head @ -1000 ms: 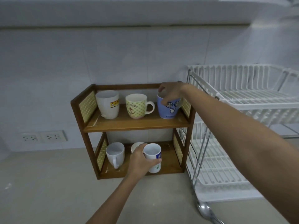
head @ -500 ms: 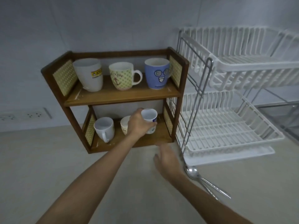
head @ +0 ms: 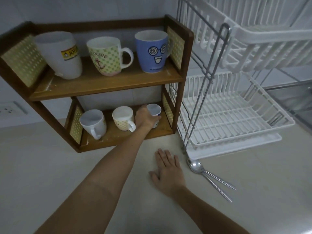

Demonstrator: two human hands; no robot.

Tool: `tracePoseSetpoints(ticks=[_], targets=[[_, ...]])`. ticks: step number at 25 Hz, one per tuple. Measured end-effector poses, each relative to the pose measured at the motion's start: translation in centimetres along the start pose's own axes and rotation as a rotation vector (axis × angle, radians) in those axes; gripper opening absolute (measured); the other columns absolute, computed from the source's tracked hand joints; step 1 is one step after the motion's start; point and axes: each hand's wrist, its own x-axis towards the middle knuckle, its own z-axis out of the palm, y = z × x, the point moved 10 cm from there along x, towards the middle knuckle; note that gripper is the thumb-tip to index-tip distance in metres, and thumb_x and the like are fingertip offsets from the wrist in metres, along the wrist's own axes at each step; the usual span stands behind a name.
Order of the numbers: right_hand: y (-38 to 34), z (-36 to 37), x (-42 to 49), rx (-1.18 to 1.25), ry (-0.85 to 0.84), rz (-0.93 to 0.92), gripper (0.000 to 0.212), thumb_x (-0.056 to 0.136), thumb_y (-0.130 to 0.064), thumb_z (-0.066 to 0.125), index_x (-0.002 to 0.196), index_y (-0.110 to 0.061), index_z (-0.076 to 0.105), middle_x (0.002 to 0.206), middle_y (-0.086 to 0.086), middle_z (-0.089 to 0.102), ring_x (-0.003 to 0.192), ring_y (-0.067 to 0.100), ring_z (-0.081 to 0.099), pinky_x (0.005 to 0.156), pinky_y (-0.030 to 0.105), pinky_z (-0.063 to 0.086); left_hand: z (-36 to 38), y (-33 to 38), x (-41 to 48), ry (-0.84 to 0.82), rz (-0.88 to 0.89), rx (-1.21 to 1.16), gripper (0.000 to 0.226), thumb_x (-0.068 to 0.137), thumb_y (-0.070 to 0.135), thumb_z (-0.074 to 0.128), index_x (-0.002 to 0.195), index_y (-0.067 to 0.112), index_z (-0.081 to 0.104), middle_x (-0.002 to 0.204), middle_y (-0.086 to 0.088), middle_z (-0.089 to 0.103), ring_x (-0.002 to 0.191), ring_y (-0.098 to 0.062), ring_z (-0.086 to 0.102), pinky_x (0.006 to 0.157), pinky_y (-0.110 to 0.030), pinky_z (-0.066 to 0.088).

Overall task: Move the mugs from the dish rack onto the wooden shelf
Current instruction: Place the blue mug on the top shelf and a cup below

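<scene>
The wooden shelf (head: 108, 85) stands on the counter with two levels. Its top level holds a white mug (head: 60, 54), a green dotted anchor mug (head: 106, 58) and a blue mug with a cartoon face (head: 152, 49). On the bottom level stand a white mug (head: 93, 122) and a cream mug (head: 123, 118). My left hand (head: 145, 118) is shut on a small white mug (head: 154, 111) at the bottom level's right end. My right hand (head: 167, 169) lies flat and open on the counter in front of the shelf. The white dish rack (head: 236, 115) to the right holds no mugs.
Two metal spoons (head: 200, 169) lie on the counter by the rack's front left foot. Wall sockets (head: 10, 108) sit at the far left. A metal sink edge (head: 295, 98) shows at the far right. The pale counter (head: 50, 166) spreads in front.
My right hand let go of the blue mug on the top level and dropped to rest flat on the counter. My left hand pushed the small white mug deeper into the bottom level.
</scene>
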Motion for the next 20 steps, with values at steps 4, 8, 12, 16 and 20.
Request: tracePoseSetpoints(ticks=[4,8,12,16,20], targets=[[0.1,0.0,0.1,0.01,0.021,0.002,0.08,0.085,-0.06,0.025,0.152,-0.02,0.009,0.162,-0.004,0.007,0.148,0.016,-0.003,0.114,0.038,-0.016,0.8,-0.4,0.3,-0.009,-0.014,-0.032,0.069,0.066,0.037,0.083,0.123,0.009,0.055,0.122,-0.012,0.063,0.112,-0.028,0.058,0.087,-0.037,0.05],[0.2,0.3,0.2,0.008,0.022,0.005,0.079,0.085,-0.06,0.026,0.152,-0.021,0.011,0.162,-0.004,0.01,0.148,0.017,0.0,0.114,0.038,-0.014,1.3,-0.5,0.1,-0.068,-0.009,-0.057,0.071,0.07,0.034,0.081,0.128,0.009,0.049,0.127,-0.012,0.059,0.117,-0.029,0.054,0.091,-0.038,0.048],[0.1,0.2,0.3,0.008,0.007,-0.007,0.08,0.084,-0.061,0.023,0.152,-0.021,0.008,0.162,-0.004,0.007,0.148,0.016,-0.002,0.115,0.039,-0.013,0.4,0.2,-1.6,-0.118,0.074,-0.066,0.063,0.078,0.024,0.075,0.132,0.01,0.045,0.133,-0.012,0.056,0.122,-0.029,0.051,0.098,-0.039,0.046],[-0.2,0.1,0.2,0.004,-0.046,-0.009,0.078,0.087,-0.058,0.023,0.153,-0.018,0.006,0.162,-0.002,0.004,0.148,0.019,-0.004,0.116,0.04,-0.011,-3.9,1.4,-4.6,-0.099,0.214,-0.052,0.052,0.086,0.017,0.063,0.135,0.011,0.047,0.13,-0.011,0.059,0.119,-0.026,0.055,0.099,-0.04,0.046],[-4.0,-7.3,1.1,0.06,0.13,-0.165,0.055,0.085,-0.033,0.055,0.134,-0.01,0.051,0.134,0.016,0.056,0.126,0.034,0.05,0.106,0.051,0.033,-9.9,1.5,-8.5,-0.302,0.316,0.128,0.04,0.088,0.022,0.06,0.128,0.018,0.057,0.127,-0.004,0.063,0.113,-0.019,0.06,0.093,-0.025,0.046]])
